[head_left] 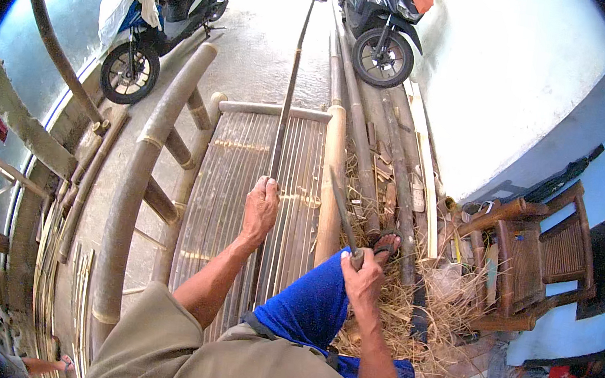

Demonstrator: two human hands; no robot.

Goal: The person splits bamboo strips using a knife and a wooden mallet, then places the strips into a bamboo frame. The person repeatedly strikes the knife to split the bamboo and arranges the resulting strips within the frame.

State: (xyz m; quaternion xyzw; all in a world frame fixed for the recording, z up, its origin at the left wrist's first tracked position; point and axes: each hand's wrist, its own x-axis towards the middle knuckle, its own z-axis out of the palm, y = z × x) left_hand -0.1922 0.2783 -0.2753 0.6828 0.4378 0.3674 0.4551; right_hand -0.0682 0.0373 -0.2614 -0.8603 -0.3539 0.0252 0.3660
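The left hand is in the middle of the frame, over a long bench made of thin grey-brown bamboo slats. Its fingers are curled shut around a long, thin, dark strip that looks like bamboo. The strip goes from the top edge of the frame, down through the hand, and on toward the person's lap. The left arm hides a little of the bench.

The right hand is lower, a bit right of the middle, beside a knee in bright blue cloth. Its fingers are wrapped around the handle of a knife with a long, dark, narrow blade. The blade points up and a little left, and it is apart from the strip.

A fat, round, grey-brown bamboo rail stands along the left side of the bench. On the right there are long poles on the ground and a messy heap of pale, curly shavings. A foot in a dark sandal is near the knife. A brown wooden chair is at the right. One blue and white scooter is at the upper left, and a dark scooter is at the top, right of the middle.
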